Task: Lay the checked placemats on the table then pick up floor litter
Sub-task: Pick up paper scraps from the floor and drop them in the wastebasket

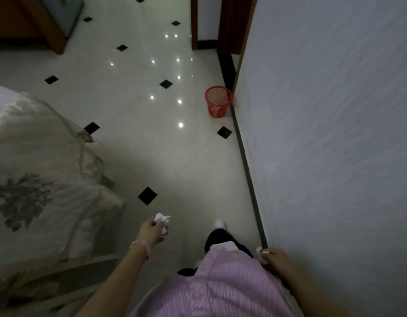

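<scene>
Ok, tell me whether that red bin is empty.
Not empty: pale crumpled scraps show through the mesh of the red bin, low down inside it.

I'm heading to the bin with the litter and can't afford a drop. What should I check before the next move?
1. Left hand grips paper: ok.
2. Right hand holds scrap: ok, though it is mostly hidden by the fingers.
3. Bin upright, mouth open, by the wall: ok.
4. Room in bin: ok, only a few papers at the bottom.
5. Floor path to bin free of obstacles: ok.
6. Bin within reach: not ok, walk closer first.
</scene>
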A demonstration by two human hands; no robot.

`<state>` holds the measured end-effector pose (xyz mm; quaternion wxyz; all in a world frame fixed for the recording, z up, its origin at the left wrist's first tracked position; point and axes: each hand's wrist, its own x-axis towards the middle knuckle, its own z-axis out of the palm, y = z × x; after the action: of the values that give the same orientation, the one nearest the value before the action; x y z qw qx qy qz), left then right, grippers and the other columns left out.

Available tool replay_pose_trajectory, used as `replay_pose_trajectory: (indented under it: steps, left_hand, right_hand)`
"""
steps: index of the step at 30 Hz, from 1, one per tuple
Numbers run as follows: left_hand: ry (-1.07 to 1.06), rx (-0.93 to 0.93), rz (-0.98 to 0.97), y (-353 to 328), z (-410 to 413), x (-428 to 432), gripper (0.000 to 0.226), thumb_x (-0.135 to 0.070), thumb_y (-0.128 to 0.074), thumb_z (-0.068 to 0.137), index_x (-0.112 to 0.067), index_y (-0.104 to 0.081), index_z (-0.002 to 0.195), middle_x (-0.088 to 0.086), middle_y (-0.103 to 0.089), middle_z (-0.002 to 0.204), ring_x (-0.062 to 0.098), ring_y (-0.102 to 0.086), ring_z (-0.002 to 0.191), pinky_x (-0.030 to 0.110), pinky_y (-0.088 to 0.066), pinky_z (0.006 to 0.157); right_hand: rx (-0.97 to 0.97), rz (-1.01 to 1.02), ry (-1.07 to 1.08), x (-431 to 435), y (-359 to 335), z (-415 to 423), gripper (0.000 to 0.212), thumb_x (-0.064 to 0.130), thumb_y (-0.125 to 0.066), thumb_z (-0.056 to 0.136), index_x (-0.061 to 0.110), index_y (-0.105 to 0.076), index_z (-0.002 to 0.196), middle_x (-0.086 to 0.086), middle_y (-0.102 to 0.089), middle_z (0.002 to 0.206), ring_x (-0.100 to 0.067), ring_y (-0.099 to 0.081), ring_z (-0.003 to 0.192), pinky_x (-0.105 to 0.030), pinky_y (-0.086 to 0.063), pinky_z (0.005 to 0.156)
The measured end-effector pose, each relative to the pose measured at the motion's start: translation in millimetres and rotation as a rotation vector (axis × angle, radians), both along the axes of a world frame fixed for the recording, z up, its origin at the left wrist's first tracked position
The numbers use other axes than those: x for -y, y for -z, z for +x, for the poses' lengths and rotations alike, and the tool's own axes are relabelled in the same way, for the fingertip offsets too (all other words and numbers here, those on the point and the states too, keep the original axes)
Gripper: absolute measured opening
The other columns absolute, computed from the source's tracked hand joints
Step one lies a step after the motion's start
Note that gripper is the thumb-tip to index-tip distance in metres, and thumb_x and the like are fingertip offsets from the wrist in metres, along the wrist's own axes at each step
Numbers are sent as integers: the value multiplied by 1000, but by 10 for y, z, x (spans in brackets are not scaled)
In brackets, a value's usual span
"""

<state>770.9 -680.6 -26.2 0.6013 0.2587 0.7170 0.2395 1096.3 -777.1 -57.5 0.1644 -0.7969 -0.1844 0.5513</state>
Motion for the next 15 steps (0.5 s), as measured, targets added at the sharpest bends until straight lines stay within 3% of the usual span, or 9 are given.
replay_pose_trajectory:
  steps: [3,5,10,12,15]
  left_hand:
    - [0,22,12,13,173,-710,21,-13,-55,92,-15,-57,71,4,-53,64,15,-47,57,21,-38,51]
    - [-35,30,4,115,240,-1171,20,-12,-55,92,-15,-57,73,3,-54,64,14,-49,56,22,-38,53]
    - [-71,-11,-110,384,256,-2066,26,-7,-54,92,-14,-49,67,4,-48,59,4,-42,33,10,-28,37]
    - [-120,-65,-157,396,262,-2392,24,-10,-56,91,-13,-52,67,5,-49,60,5,-43,35,11,-29,36]
    - [-135,-86,-226,438,227,-2812,18,-8,-57,90,-5,-55,72,8,-50,57,12,-46,41,10,-34,31]
  right_hand:
    - [-16,-38,-1,-658,130,120,23,2,-57,88,-2,-63,67,-16,-56,68,-22,-51,57,-23,-39,51]
    - [-9,-39,-30,-1185,187,206,25,1,-55,89,-2,-61,65,-13,-54,63,-20,-48,54,-17,-39,42]
    - [-16,-31,-144,-2720,88,399,26,19,-58,91,0,-64,74,-16,-59,69,-21,-53,59,-25,-41,58]
    - [-10,13,-131,-3384,-21,429,28,21,-60,90,0,-61,73,-12,-56,64,-18,-52,55,-18,-42,51]
    - [7,75,-186,-4375,-249,436,33,23,-67,83,11,-56,55,-3,-52,50,-15,-47,49,-13,-36,39]
